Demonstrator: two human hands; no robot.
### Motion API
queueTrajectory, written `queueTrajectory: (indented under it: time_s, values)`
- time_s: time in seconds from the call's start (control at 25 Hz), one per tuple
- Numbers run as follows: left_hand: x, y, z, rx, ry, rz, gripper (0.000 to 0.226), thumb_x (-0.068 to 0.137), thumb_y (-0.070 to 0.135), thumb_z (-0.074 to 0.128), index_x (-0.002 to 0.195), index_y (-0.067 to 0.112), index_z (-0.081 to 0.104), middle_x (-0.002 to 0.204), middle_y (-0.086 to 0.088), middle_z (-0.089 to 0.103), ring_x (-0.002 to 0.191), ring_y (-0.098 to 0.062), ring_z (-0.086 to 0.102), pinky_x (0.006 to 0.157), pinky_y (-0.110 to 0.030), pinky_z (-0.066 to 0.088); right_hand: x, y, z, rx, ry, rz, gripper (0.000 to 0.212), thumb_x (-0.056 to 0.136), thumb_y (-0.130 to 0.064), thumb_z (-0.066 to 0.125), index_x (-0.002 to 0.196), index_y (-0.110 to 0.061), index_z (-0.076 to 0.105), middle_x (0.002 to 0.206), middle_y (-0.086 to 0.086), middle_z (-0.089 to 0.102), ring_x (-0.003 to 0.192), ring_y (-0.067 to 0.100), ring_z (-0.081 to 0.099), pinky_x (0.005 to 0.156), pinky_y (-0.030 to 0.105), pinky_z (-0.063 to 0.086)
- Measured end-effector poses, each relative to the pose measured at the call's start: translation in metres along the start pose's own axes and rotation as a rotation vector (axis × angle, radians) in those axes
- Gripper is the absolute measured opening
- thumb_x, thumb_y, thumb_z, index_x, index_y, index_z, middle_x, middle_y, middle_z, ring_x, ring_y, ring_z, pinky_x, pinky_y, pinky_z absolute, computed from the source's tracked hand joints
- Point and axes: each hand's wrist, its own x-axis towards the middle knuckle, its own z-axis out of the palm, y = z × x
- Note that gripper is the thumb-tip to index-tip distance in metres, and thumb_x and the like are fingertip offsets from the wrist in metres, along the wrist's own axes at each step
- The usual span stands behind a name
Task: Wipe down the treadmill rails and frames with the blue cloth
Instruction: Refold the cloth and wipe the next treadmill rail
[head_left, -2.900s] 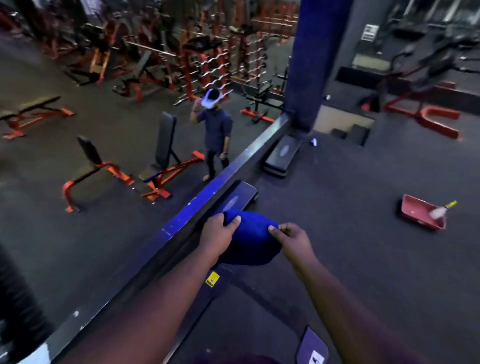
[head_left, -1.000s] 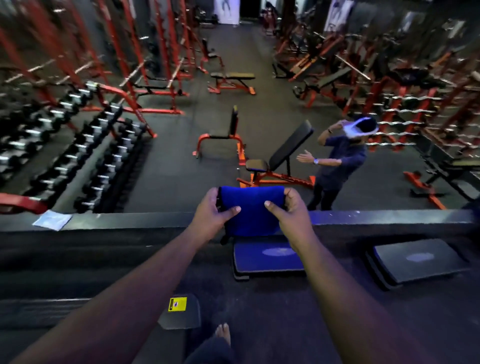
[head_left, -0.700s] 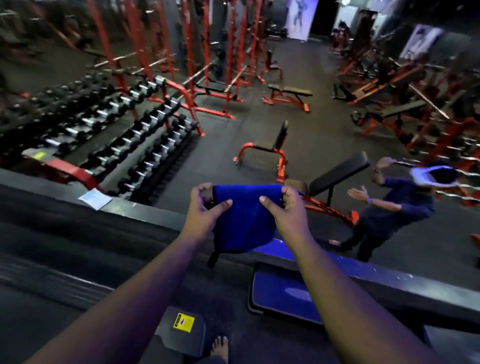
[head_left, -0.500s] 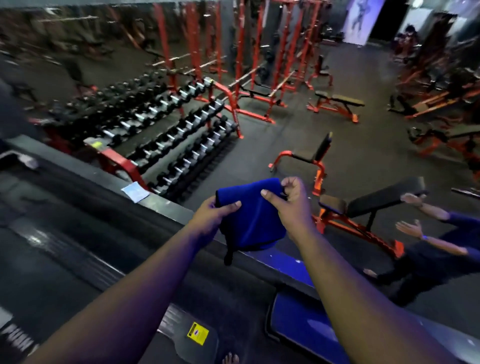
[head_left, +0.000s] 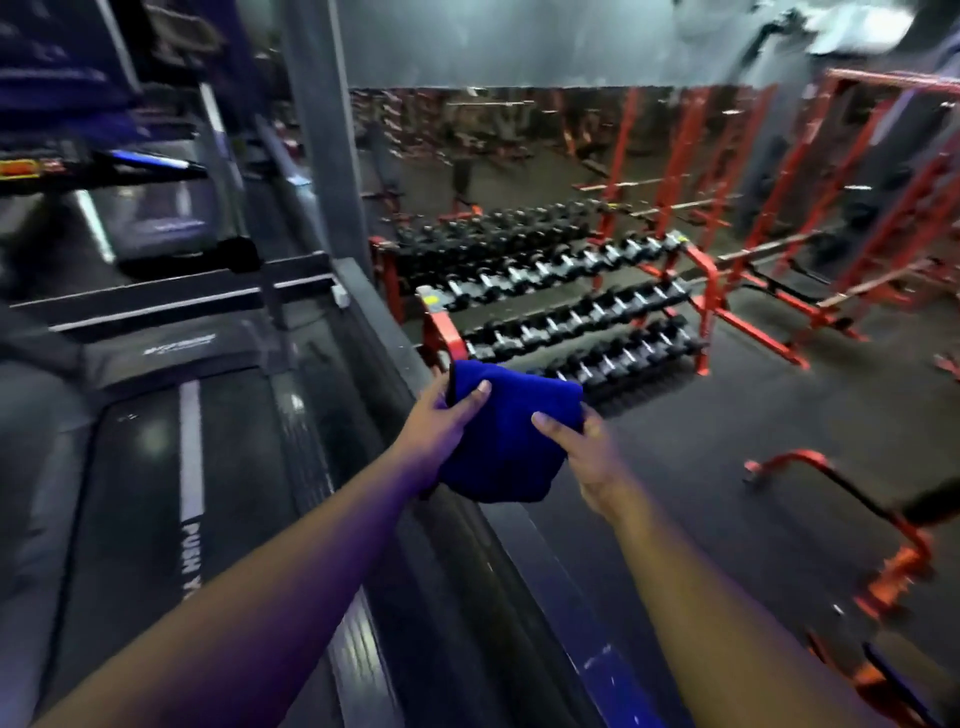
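Note:
The blue cloth (head_left: 506, 441) is folded and held up in front of me between both hands. My left hand (head_left: 436, 423) grips its left edge with the thumb on top. My right hand (head_left: 576, 449) pinches its right edge. The cloth hangs above the dark ledge (head_left: 395, 343) that runs diagonally beside the treadmill. The treadmill belt (head_left: 156, 493), with a white stripe and lettering, fills the lower left. Its side rail (head_left: 306, 467) lies just left of my left forearm. The treadmill's console and upright frame (head_left: 208, 171) stand at the upper left, blurred.
A grey pillar (head_left: 322, 140) rises from the ledge. Below the ledge, on the gym floor, stands a red dumbbell rack (head_left: 561, 312) with several rows of dumbbells. Red squat racks (head_left: 779, 218) are behind it and a red bench frame (head_left: 857, 509) at the right.
My view has swung left from the gym floor and the person below to the treadmill. Both hands have kept hold of the blue cloth throughout, now over the ledge beside the treadmill rail.

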Motion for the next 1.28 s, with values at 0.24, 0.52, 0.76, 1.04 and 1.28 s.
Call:
queueTrajectory:
  time_s: [0.24, 0.52, 0.76, 1.04, 1.28]
  values:
    - [0.024, -0.004, -0.053, 0.259, 0.315, -0.018, 0.02, 0.09, 0.019, 0.072, 0.108, 0.013, 0.065, 0.102, -0.008, 0.074, 0.094, -0.02, 0.069, 0.076, -0.029, 0.056, 0.067, 0.005, 0.037, -0.034, -0.207, 0.057, 0.025, 0.088, -0.002, 0.069, 0.11, -0.014, 0.064, 0.102, 0.01, 0.076, 0.094, 0.023, 0.073, 0.085, 0.037, 0.059]
    - [0.087, 0.011, -0.149, 0.481, 0.546, -0.05, 0.044, 0.088, 0.014, 0.074, 0.127, 0.02, 0.054, 0.11, -0.002, 0.066, 0.09, -0.014, 0.063, 0.085, -0.032, 0.054, 0.182, 0.007, 0.13, -0.26, -0.38, 0.076, 0.012, 0.094, -0.016, 0.066, 0.104, -0.022, 0.065, 0.095, -0.002, 0.076, 0.088, 0.011, 0.072, 0.081, 0.026, 0.057]
    - [0.184, 0.023, -0.261, 0.511, 0.712, -0.027, 0.031, 0.091, 0.01, 0.069, 0.117, 0.023, 0.056, 0.108, -0.002, 0.067, 0.096, -0.016, 0.064, 0.084, -0.025, 0.054, 0.325, 0.013, 0.237, -0.378, -0.393, 0.037, 0.007, 0.094, -0.02, 0.066, 0.099, -0.016, 0.068, 0.095, 0.005, 0.076, 0.092, 0.024, 0.072, 0.087, 0.046, 0.058]
    - [0.274, 0.102, -0.359, 0.609, 0.82, 0.107, 0.024, 0.095, 0.028, 0.064, 0.117, 0.017, 0.064, 0.108, -0.001, 0.069, 0.1, -0.015, 0.065, 0.093, -0.031, 0.053, 0.44, -0.034, 0.372, -0.481, -0.185, -0.321, 0.021, 0.098, -0.031, 0.058, 0.111, -0.017, 0.065, 0.102, 0.005, 0.071, 0.097, 0.026, 0.065, 0.082, 0.032, 0.048]
    - [0.329, 0.131, -0.392, 0.575, 0.94, 0.139, 0.019, 0.091, 0.052, 0.048, 0.097, 0.046, 0.065, 0.098, 0.014, 0.07, 0.097, -0.014, 0.065, 0.094, -0.043, 0.053, 0.463, 0.014, 0.466, -0.42, -0.698, -0.418, 0.048, 0.098, -0.054, 0.047, 0.129, -0.022, 0.065, 0.143, -0.002, 0.054, 0.137, 0.014, 0.044, 0.115, 0.033, 0.029]
